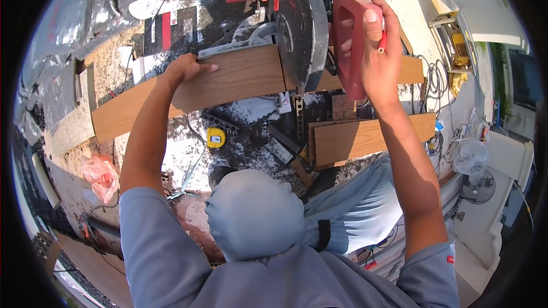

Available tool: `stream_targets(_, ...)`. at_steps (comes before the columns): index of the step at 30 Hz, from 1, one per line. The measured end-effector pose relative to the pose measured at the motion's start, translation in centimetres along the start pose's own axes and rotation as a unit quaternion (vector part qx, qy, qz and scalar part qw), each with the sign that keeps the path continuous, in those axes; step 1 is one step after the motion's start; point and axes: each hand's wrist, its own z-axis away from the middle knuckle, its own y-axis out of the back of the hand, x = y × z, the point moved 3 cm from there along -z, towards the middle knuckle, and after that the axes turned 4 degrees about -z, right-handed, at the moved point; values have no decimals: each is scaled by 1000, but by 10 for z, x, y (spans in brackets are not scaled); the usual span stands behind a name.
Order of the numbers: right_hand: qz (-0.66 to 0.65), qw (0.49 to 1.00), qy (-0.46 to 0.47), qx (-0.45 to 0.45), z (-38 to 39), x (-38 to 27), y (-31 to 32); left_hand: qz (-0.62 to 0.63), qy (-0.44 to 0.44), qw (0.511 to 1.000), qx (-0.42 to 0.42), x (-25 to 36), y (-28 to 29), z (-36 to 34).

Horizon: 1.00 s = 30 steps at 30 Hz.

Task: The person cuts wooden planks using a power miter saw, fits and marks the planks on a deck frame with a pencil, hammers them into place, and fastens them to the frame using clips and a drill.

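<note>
My right hand (381,60) is wrapped round the red handle (349,40) of a miter saw, with the thumb across its top. The saw's dark round blade and guard (302,31) stand down at a long brown wooden plank (240,77). At the blade, a dark line crosses the plank, and its right part (411,70) shows beyond the handle. To the left of the blade, my left hand (187,68) grips the plank's far edge by the saw's metal fence (234,48), thumb on the top face. Its other fingers are partly hidden.
Shorter planks (365,140) lie stacked at the right, nearer me. A yellow tape measure (216,137) sits on the stained floor among dark perforated metal strips (221,122). Cables (437,80) coil at right near a fan (477,186). A pink plastic bag (100,177) lies left.
</note>
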Motion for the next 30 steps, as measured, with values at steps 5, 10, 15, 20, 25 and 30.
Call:
stream_targets(5,91,992,-82,-27,-66,-44,-10,-14,3,1000,9,3,-1,-1)
stream_targets(10,101,990,-79,-58,-79,-62,-15,-28,9,999,24,3,-3,3)
stream_targets(15,75,995,-56,-38,-46,-56,-10,-27,5,999,18,1,-3,1)
stream_targets(20,38,998,-31,-33,-7,-30,-9,-12,18,1000,22,0,0,6)
stream_targets(25,-30,999,-8,9,20,16,0,-3,18,1000,12,11,2,8)
stream_targets(30,-34,999,-21,24,47,24,-6,-5,23,1000,2,12,4,16)
